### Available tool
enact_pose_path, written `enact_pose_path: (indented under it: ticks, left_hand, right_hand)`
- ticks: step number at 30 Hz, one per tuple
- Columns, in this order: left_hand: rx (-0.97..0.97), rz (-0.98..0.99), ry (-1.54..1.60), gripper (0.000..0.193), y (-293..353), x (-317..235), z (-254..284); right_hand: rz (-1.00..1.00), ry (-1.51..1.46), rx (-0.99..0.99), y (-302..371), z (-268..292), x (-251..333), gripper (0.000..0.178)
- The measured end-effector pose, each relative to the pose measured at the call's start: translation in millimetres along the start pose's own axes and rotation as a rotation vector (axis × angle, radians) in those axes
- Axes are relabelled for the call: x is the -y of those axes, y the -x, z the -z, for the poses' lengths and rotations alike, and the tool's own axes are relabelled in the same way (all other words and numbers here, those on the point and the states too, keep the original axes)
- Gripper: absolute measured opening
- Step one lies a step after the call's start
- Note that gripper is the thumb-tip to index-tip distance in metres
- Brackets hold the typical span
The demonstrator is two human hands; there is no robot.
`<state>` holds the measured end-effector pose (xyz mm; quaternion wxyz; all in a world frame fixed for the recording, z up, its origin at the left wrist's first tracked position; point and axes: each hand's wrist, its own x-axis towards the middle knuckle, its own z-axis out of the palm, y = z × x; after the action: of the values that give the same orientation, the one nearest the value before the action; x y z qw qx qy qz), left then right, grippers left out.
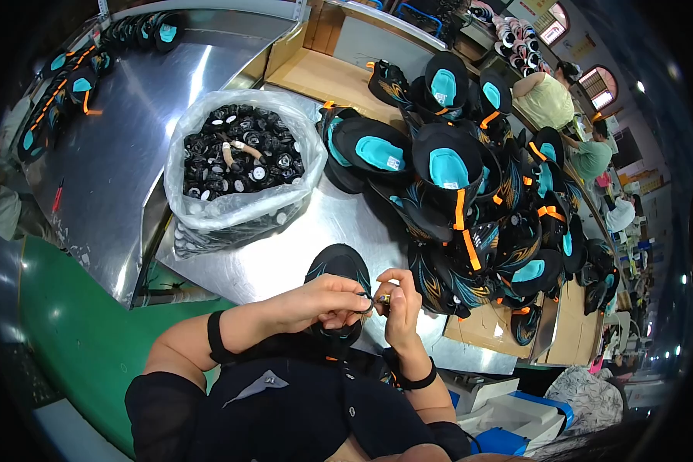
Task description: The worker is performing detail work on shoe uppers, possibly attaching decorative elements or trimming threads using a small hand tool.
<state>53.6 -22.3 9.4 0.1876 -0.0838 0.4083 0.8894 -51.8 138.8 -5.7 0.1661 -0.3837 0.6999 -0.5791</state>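
Note:
A black shoe [337, 263] with thin blue lines lies at the table's near edge, its toe pointing away from me and its near part partly covered by my hands. My left hand [325, 302] is over the shoe, thumb and fingers pinched on a thin dark cord [366, 299]. Just to its right, my right hand [402, 309] is closed with bent fingers. Something small, yellowish and shiny [384, 299] shows at its fingertips, too small to name. The two hands' fingertips nearly meet.
A clear plastic bag [179, 202] of round black parts, with two tan pieces on top, stands on the metal table [285, 258]. Black shoes with turquoise insoles [448, 167] are piled at right. More shoes [60, 96] line another metal table [119, 169] at far left. People [545, 100] work beyond.

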Motion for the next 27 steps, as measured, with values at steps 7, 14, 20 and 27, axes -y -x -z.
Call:
enact_pose_path:
  ticks: [7, 14, 20, 27]
  left_hand:
    - [-0.038, -0.043, -0.017, 0.021, 2.8, -0.3, 0.5]
    - [-0.048, -0.065, -0.019, 0.022, 2.4, 2.0, 0.5]
    - [-0.051, -0.066, -0.041, 0.022, 4.5, 1.6, -0.2]
    - [-0.049, -0.069, -0.064, 0.022, 7.0, -0.1, -2.5]
  right_hand:
    - [-0.009, -0.022, 0.006, 2.3, 2.9, 1.2, 0.034]
    - [-0.006, -0.037, -0.019, 3.1, 0.0, 0.9, 0.033]
    - [-0.008, -0.025, -0.010, 2.8, 0.2, 2.2, 0.034]
    - [-0.012, -0.035, -0.011, 5.3, -0.8, -1.8, 0.034]
